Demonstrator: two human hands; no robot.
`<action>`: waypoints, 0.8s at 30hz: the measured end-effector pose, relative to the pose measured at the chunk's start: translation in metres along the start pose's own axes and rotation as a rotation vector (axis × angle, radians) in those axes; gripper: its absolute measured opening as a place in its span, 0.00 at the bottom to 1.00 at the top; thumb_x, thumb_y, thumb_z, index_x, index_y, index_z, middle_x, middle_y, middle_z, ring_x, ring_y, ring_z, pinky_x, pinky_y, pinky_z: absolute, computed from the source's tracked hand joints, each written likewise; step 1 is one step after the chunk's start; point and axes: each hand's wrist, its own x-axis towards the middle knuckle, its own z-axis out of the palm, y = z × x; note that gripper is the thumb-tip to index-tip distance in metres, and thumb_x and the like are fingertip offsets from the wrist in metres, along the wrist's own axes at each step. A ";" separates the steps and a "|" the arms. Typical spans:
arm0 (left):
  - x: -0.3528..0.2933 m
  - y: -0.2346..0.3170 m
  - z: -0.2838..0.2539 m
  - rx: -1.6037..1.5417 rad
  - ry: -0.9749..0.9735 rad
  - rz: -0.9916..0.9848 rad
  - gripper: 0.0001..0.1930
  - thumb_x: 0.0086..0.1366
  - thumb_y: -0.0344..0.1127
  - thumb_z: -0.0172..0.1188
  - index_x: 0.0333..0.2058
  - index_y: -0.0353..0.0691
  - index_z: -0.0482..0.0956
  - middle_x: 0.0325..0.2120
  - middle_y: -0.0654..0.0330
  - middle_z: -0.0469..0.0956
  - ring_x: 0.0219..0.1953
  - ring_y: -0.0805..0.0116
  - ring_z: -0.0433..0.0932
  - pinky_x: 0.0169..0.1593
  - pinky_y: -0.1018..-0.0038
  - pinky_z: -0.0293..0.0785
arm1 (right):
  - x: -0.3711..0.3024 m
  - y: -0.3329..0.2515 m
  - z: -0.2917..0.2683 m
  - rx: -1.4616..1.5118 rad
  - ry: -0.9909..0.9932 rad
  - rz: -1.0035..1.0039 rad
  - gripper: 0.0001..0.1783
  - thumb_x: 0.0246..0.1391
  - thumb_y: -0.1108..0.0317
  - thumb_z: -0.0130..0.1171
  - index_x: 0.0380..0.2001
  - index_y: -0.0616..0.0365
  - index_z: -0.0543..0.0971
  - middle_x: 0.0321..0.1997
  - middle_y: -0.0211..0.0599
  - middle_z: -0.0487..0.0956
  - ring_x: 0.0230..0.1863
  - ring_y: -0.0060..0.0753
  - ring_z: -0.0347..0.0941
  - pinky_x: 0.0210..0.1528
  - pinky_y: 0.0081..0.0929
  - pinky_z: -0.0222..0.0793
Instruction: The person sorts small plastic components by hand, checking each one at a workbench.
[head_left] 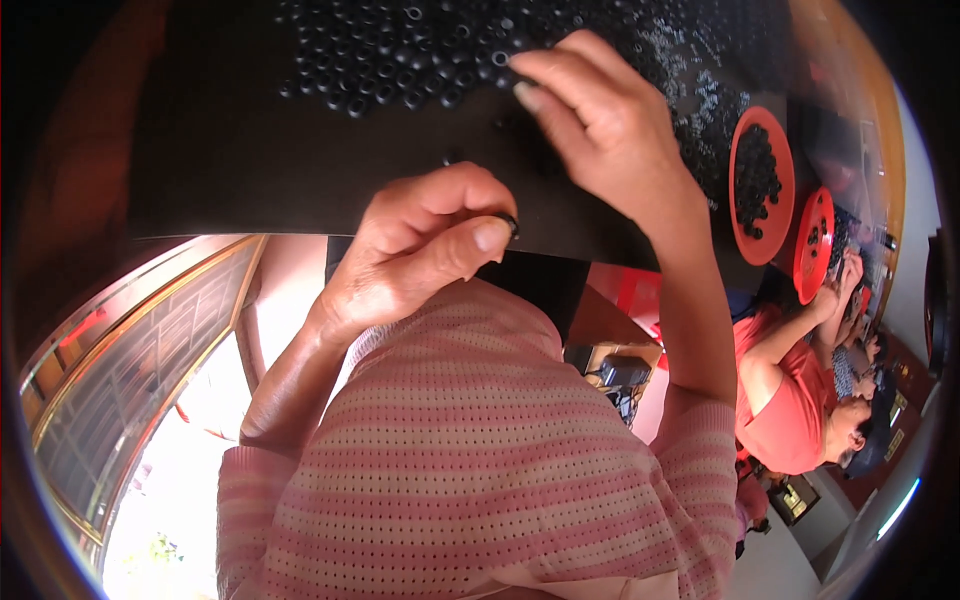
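Near the table's front edge, my left hand (425, 235) pinches a small black ring (511, 224) between thumb and forefinger; most of the ring is hidden by the fingers. Farther out and to the right, my right hand (605, 115) reaches to the edge of a spread of small black rings (385, 60). Its thumb and forefinger are apart, and the forefinger's tip is right beside one ring (501, 59) that shows a pale rim. A lone small dark piece (452, 157) lies on the dark table (240, 160) just beyond my left hand.
Small clear or grey pieces (690, 75) are scattered behind my right hand. An orange-red bowl (742, 235) holds black pieces at the right, with a red plate (805, 285) next to it. Beyond, a person in a red shirt (785, 425) works at the same table.
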 end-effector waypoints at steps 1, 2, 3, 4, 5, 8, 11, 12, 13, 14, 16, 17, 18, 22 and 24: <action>0.003 0.001 0.000 0.016 -0.046 -0.039 0.14 0.68 0.39 0.52 0.33 0.31 0.73 0.25 0.61 0.70 0.23 0.79 0.66 0.27 0.82 0.62 | 0.004 0.006 -0.003 -0.077 -0.016 0.013 0.09 0.50 0.69 0.61 0.37 0.52 0.79 0.32 0.32 0.73 0.32 0.40 0.75 0.29 0.35 0.72; 0.006 -0.001 0.001 0.010 -0.038 -0.028 0.12 0.68 0.38 0.53 0.33 0.32 0.73 0.24 0.63 0.71 0.22 0.80 0.65 0.26 0.82 0.62 | 0.009 0.010 -0.002 -0.151 -0.039 0.018 0.09 0.50 0.69 0.60 0.37 0.52 0.79 0.32 0.32 0.73 0.33 0.40 0.75 0.29 0.35 0.73; 0.009 -0.001 0.002 0.009 -0.032 -0.018 0.12 0.68 0.38 0.53 0.33 0.32 0.73 0.24 0.63 0.71 0.22 0.80 0.65 0.26 0.82 0.62 | 0.013 0.011 -0.001 -0.225 -0.064 0.026 0.09 0.51 0.69 0.59 0.37 0.52 0.79 0.32 0.33 0.73 0.34 0.40 0.75 0.30 0.36 0.73; 0.012 -0.002 0.003 0.016 -0.035 -0.042 0.12 0.67 0.38 0.54 0.33 0.32 0.74 0.24 0.63 0.71 0.22 0.81 0.65 0.26 0.83 0.62 | 0.016 0.011 0.000 -0.226 -0.066 0.017 0.09 0.51 0.69 0.59 0.37 0.52 0.79 0.32 0.33 0.73 0.34 0.40 0.75 0.30 0.36 0.73; 0.015 -0.002 0.004 0.022 -0.038 -0.067 0.11 0.67 0.38 0.55 0.33 0.33 0.74 0.24 0.64 0.71 0.22 0.81 0.65 0.26 0.83 0.62 | 0.018 0.010 0.003 -0.239 -0.085 0.018 0.09 0.51 0.70 0.58 0.37 0.53 0.79 0.32 0.32 0.73 0.35 0.39 0.75 0.30 0.36 0.73; 0.021 -0.003 0.005 0.075 -0.047 -0.053 0.11 0.67 0.38 0.55 0.33 0.35 0.74 0.23 0.65 0.72 0.21 0.82 0.65 0.25 0.83 0.62 | 0.018 0.006 0.000 -0.270 -0.119 0.009 0.09 0.50 0.71 0.57 0.37 0.54 0.79 0.33 0.32 0.73 0.36 0.39 0.75 0.31 0.37 0.73; 0.022 -0.004 0.003 0.061 -0.049 -0.054 0.11 0.67 0.38 0.56 0.33 0.35 0.74 0.22 0.66 0.72 0.20 0.82 0.65 0.24 0.83 0.62 | 0.016 0.013 -0.012 -0.290 -0.137 0.034 0.10 0.48 0.72 0.58 0.36 0.55 0.80 0.32 0.33 0.74 0.35 0.39 0.76 0.31 0.37 0.73; 0.023 -0.002 0.003 0.009 -0.041 -0.091 0.09 0.67 0.36 0.56 0.33 0.35 0.74 0.21 0.67 0.71 0.22 0.82 0.66 0.25 0.82 0.63 | 0.018 0.016 -0.012 -0.251 -0.119 0.027 0.09 0.49 0.73 0.58 0.36 0.57 0.80 0.31 0.32 0.74 0.33 0.36 0.76 0.30 0.34 0.72; 0.024 -0.001 0.002 -0.043 -0.033 -0.128 0.08 0.67 0.34 0.56 0.32 0.34 0.74 0.20 0.69 0.69 0.24 0.82 0.66 0.27 0.82 0.64 | 0.020 0.020 -0.012 -0.212 -0.100 0.019 0.08 0.50 0.75 0.58 0.36 0.59 0.79 0.30 0.32 0.74 0.31 0.33 0.75 0.29 0.30 0.71; 0.026 -0.001 0.003 -0.042 -0.037 -0.129 0.08 0.67 0.34 0.56 0.32 0.34 0.74 0.20 0.69 0.69 0.24 0.82 0.66 0.27 0.82 0.64 | 0.024 0.020 -0.010 -0.214 -0.098 0.022 0.08 0.50 0.75 0.58 0.36 0.59 0.79 0.30 0.32 0.74 0.31 0.33 0.75 0.29 0.30 0.71; 0.026 -0.002 0.004 -0.020 -0.042 -0.111 0.08 0.66 0.34 0.57 0.32 0.35 0.74 0.20 0.69 0.70 0.24 0.82 0.66 0.27 0.82 0.64 | 0.038 0.010 -0.003 -0.046 -0.059 -0.075 0.10 0.53 0.75 0.57 0.40 0.57 0.79 0.33 0.30 0.77 0.27 0.31 0.74 0.29 0.27 0.70; 0.025 -0.004 0.003 -0.018 -0.037 -0.111 0.08 0.66 0.34 0.57 0.32 0.35 0.74 0.20 0.69 0.70 0.24 0.82 0.66 0.27 0.82 0.64 | 0.045 0.005 0.001 -0.042 -0.058 -0.078 0.10 0.53 0.75 0.57 0.40 0.57 0.79 0.33 0.30 0.77 0.27 0.31 0.74 0.29 0.27 0.70; 0.024 -0.006 0.002 -0.013 -0.033 -0.096 0.09 0.67 0.35 0.56 0.33 0.34 0.74 0.21 0.67 0.71 0.22 0.82 0.66 0.26 0.83 0.63 | 0.053 -0.001 0.002 -0.068 -0.126 -0.020 0.04 0.52 0.75 0.56 0.32 0.58 0.76 0.31 0.35 0.74 0.30 0.39 0.74 0.31 0.32 0.70; 0.019 -0.006 0.000 0.001 -0.024 -0.076 0.09 0.67 0.36 0.54 0.33 0.34 0.74 0.21 0.65 0.72 0.20 0.82 0.65 0.24 0.83 0.63 | 0.064 0.001 0.007 -0.159 -0.231 -0.078 0.04 0.53 0.73 0.55 0.27 0.61 0.73 0.29 0.40 0.70 0.29 0.45 0.73 0.30 0.36 0.71; 0.016 -0.007 -0.004 -0.003 -0.018 -0.070 0.09 0.67 0.36 0.54 0.33 0.34 0.74 0.22 0.65 0.73 0.20 0.82 0.65 0.25 0.83 0.63 | 0.064 0.000 0.010 -0.170 -0.219 -0.126 0.03 0.54 0.73 0.55 0.28 0.61 0.74 0.30 0.40 0.70 0.29 0.46 0.73 0.30 0.36 0.71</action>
